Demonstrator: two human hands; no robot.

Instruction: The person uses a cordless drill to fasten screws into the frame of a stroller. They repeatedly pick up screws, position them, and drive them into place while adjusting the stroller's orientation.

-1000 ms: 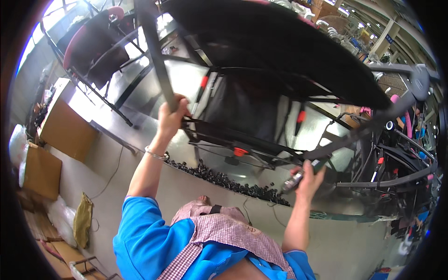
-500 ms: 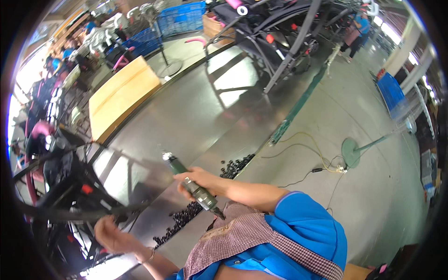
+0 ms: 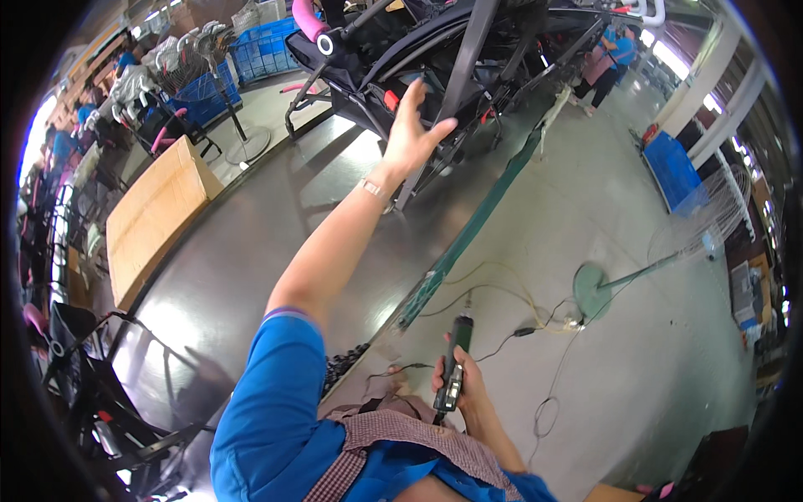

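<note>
My left hand (image 3: pixel 408 144) stretches far forward over the metal worktable (image 3: pixel 276 243), fingers spread and holding nothing. It is in front of a black stroller frame (image 3: pixel 460 75) with a pink foam grip (image 3: pixel 308 18) and a red piece (image 3: pixel 391 100); whether the fingertips touch the frame I cannot tell. Wrapped around a dark green electric screwdriver (image 3: pixel 459 333), my right hand (image 3: pixel 473 383) stays close to my body, beside the table's edge. The tool's bit points upward and away from me.
Small black parts (image 3: pixel 341 365) lie along the table's near edge. Another stroller frame (image 3: pixel 109 435) stands at the lower left. A cardboard box (image 3: pixel 155 217) sits beyond the table. On the right, cables cross the floor near a fan's green base (image 3: pixel 591 289). A co-worker (image 3: pixel 604 67) stands far off.
My left hand has gone from the near-left stroller to the far one, reaching forward. My right hand has carried the screwdriver rightward off the table. The view has swung to the right.
</note>
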